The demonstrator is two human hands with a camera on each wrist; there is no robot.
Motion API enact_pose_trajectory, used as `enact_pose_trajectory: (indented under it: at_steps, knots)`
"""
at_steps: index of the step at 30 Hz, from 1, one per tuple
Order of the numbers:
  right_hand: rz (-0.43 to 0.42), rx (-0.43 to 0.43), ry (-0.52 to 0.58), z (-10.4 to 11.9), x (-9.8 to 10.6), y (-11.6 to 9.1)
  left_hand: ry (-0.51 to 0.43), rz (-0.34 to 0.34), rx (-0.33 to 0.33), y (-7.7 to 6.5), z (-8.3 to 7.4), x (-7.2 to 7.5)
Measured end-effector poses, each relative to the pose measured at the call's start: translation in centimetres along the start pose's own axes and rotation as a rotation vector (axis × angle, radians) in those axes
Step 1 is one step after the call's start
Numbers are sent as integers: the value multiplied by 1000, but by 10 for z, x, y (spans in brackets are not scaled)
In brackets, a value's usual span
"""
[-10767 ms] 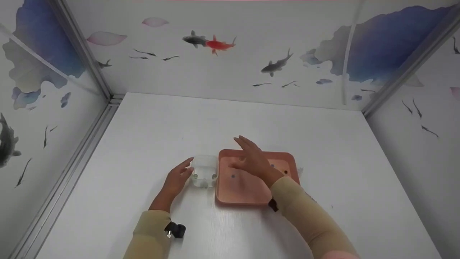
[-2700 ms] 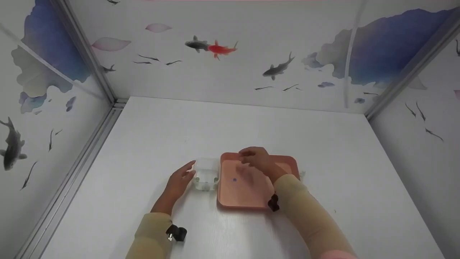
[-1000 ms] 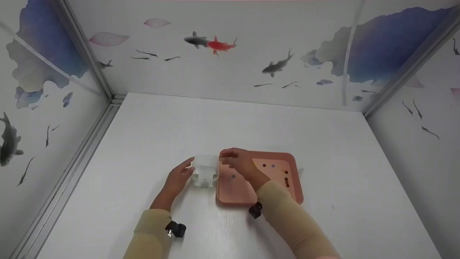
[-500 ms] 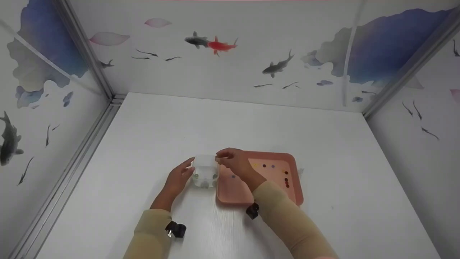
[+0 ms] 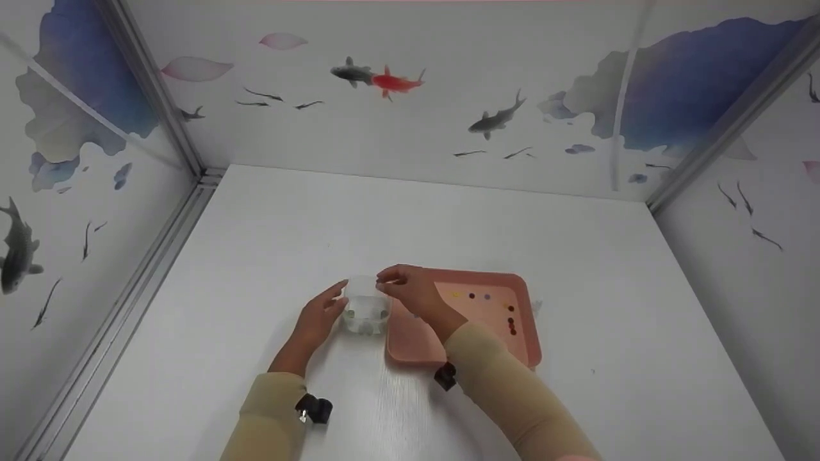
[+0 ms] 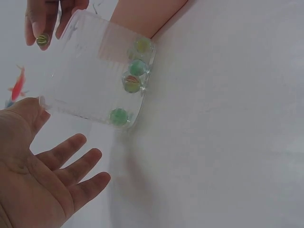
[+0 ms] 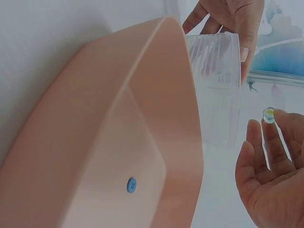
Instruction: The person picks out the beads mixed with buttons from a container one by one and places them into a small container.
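A clear plastic container [image 5: 365,302] stands against the left side of the pink tray [image 5: 419,349]. Several glass marbles [image 6: 131,82] lie at its bottom in the left wrist view. My left hand [image 5: 318,316] touches the container's left side near the rim, its fingers mostly extended. Above the container's upper right edge, my right hand [image 5: 415,293] pinches a glass marble [image 7: 269,115] between thumb and fingertip. That marble shows yellow and green streaks and is apart from the container. Its other fingers are loosely bent.
A blue button [image 7: 131,185] lies on the tray floor. Several more small buttons [image 5: 487,297], dark, yellow and bluish, are spread over the tray's right half. A small pale scrap [image 5: 537,308] sits beside its right edge. Walls with painted fish surround the white table [image 5: 288,224].
My right hand has moved left from over the tray to the container's rim, uncovering buttons in the tray's right part. The left hand and container have stayed in place.
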State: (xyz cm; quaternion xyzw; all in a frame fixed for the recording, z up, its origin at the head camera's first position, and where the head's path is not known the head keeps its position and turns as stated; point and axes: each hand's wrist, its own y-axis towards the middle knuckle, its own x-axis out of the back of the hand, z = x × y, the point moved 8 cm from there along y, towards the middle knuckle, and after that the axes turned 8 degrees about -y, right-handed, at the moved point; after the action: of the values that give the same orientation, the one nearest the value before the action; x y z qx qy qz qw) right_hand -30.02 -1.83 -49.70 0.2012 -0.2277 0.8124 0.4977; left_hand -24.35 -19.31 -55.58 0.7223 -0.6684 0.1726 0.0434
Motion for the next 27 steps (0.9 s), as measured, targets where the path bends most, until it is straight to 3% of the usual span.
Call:
enact_pose_trajectory:
  at_steps: [16,27]
  knots:
    - [-9,229,-147,22,-8,-1,-27,9,8,-1,1,0]
    - [7,289,-269,29,-14,-1,-23,-5,36,-1,1,1]
